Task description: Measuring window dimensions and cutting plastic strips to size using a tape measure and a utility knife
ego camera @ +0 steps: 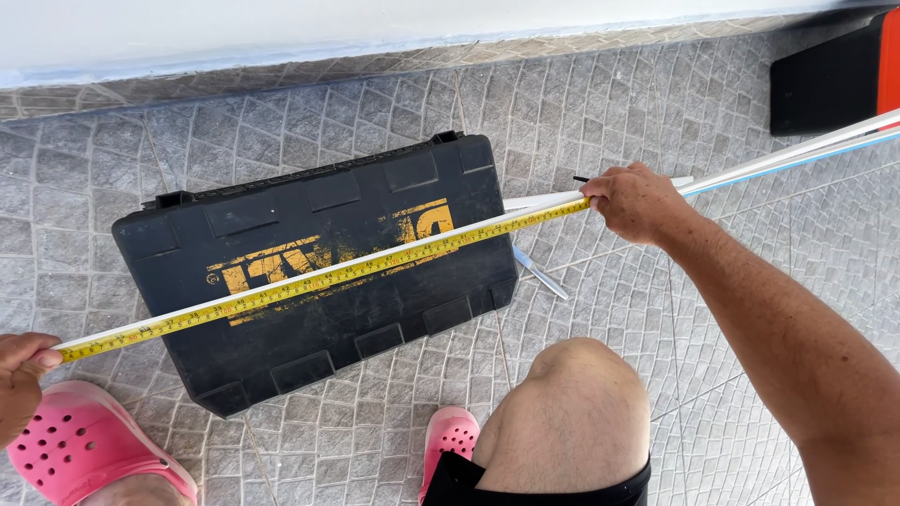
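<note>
A yellow tape measure blade (319,275) lies stretched along a long white strip (797,155) that rests across a black tool case (319,272) on the tiled floor. My left hand (21,379) pinches the blade's near end at the lower left edge. My right hand (637,201) presses the blade's other end against the white strip, right of the case, with a thin dark pencil-like tip sticking out of its fingers. The strip runs on past my right hand toward the upper right.
My knee (572,403) is bent over the floor, with pink clogs (80,445) on my feet. A short white offcut (539,274) lies beside the case. A black and orange box (834,80) stands at the top right, by a white wall.
</note>
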